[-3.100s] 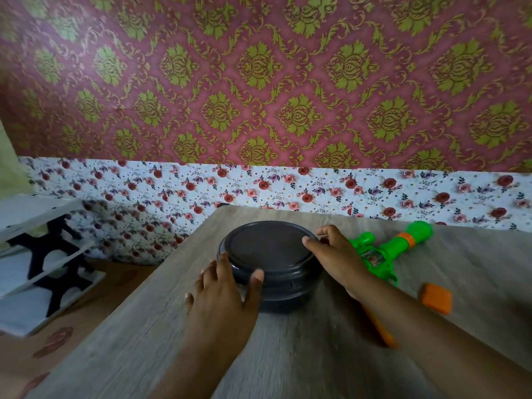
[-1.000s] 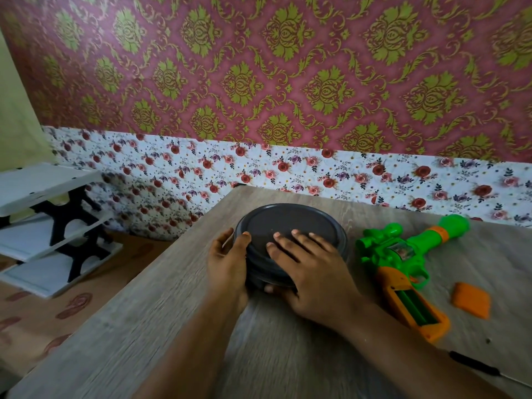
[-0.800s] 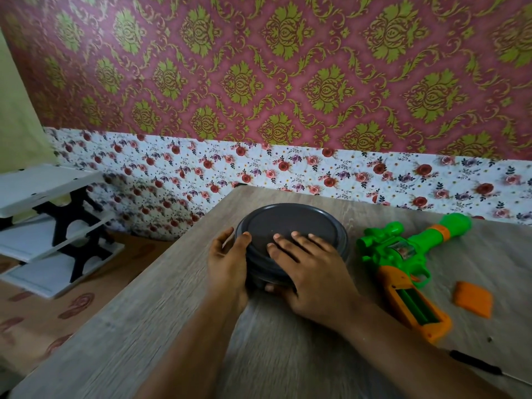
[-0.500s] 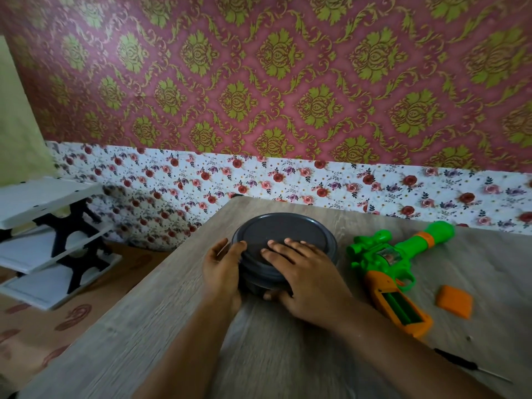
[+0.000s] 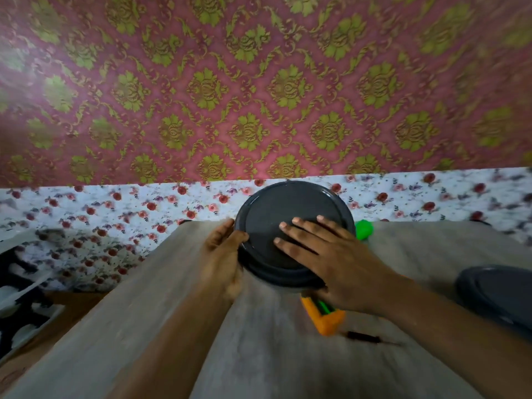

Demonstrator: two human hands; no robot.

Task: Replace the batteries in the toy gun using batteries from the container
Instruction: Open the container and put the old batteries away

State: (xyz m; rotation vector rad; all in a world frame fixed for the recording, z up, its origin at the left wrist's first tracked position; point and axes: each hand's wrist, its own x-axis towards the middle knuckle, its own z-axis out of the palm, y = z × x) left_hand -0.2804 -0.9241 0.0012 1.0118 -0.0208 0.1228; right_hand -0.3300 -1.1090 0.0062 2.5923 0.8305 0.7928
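A round dark container with its lid on is up off the wooden table and tilted toward me. My left hand grips its left side, thumb over the rim. My right hand lies on the lid with straight, spread fingers. The container and my right hand cover most of the toy gun; only its green muzzle and its orange grip with the open battery slot show. The picture is blurred.
A small dark screwdriver lies on the table near the orange grip. A second dark round object sits at the right edge. A white and black rack stands on the floor at the left. The papered wall runs close behind the table.
The container has left the table, risen and tilted toward me, now over the toy gun. Both hands stayed on it. The view has swung, bringing a dark round object in at the right.
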